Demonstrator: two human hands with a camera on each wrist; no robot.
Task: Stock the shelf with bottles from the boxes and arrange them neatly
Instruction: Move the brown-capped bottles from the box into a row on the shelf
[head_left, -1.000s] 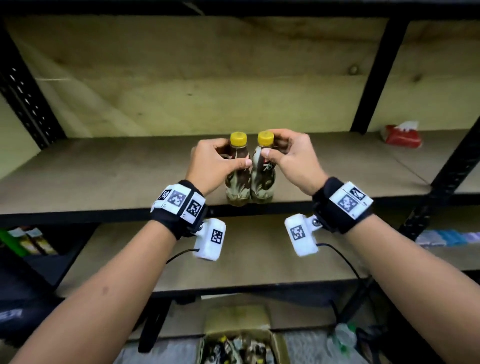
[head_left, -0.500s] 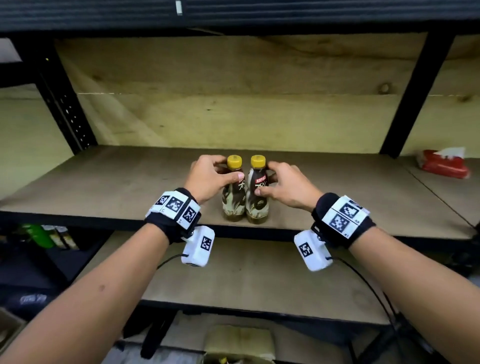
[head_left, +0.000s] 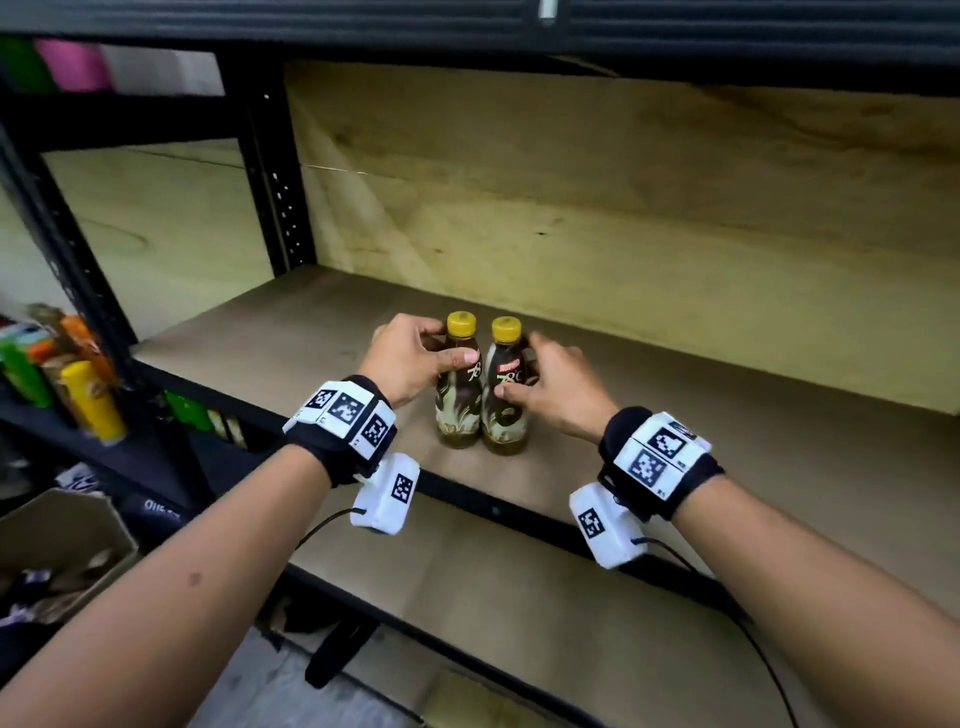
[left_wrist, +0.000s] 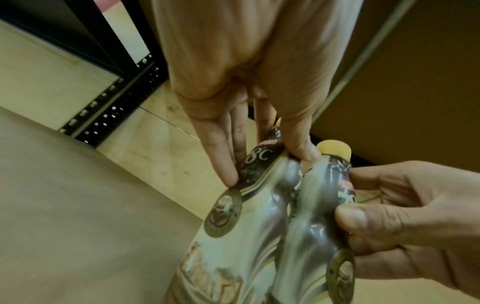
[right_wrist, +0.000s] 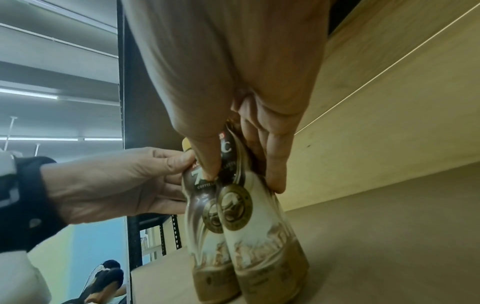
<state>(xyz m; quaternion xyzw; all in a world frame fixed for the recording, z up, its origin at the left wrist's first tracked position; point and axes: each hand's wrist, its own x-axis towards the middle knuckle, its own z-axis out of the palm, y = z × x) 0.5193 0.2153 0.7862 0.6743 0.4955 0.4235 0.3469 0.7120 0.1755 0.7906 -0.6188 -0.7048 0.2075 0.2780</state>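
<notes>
Now both bottles stand on the shelf board (head_left: 260, 358) near its front edge, set down from the air a second ago. Your left hand (head_left: 410, 364) grips the left bottle (head_left: 458, 395) and your right hand (head_left: 550, 389) the right bottle (head_left: 505, 400), touching side by side; the first pair is placed.

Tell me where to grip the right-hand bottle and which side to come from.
Grip the right bottle at its narrow upper body just under the yellow cap, coming from its right: the left bottle stands tight against its other side. The right hand holds it there.

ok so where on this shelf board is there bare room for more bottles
Bare board runs left of the left bottle to the black upright, right of the right bottle, and behind both to the back panel. Crowded only where left hand and right hand grip them.
</notes>
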